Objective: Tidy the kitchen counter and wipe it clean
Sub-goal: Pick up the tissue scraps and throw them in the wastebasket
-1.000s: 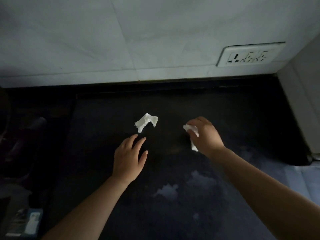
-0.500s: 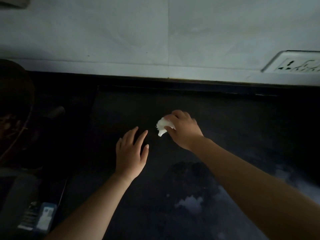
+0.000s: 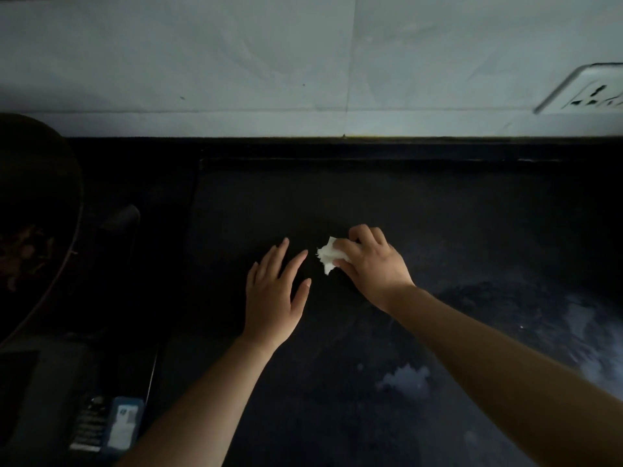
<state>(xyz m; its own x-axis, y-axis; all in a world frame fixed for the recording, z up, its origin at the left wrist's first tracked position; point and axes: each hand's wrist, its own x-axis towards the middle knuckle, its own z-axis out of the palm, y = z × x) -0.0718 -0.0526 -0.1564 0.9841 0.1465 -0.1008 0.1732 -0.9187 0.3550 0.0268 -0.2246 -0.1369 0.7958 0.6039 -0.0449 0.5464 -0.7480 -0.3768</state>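
Observation:
On the dark kitchen counter (image 3: 421,214), my right hand (image 3: 371,264) grips a crumpled white tissue (image 3: 327,257); most of the wad is hidden under the fingers, and a tuft sticks out to the left. My left hand (image 3: 274,294) lies just left of it, fingers straight and spread over the counter, holding nothing, a small gap from the tissue. No other loose tissue shows on the counter.
A dark round pan (image 3: 37,224) with a handle (image 3: 119,217) stands at the left. A small blue-lidded box (image 3: 123,423) lies at the lower left. Wet patches (image 3: 404,382) shine on the near counter. A white wall socket (image 3: 586,92) sits at the upper right on the tiled wall.
The right hand moved left to the loose tissue lying ahead of the left hand and now holds one white wad. The view swung left. The left hand stayed open.

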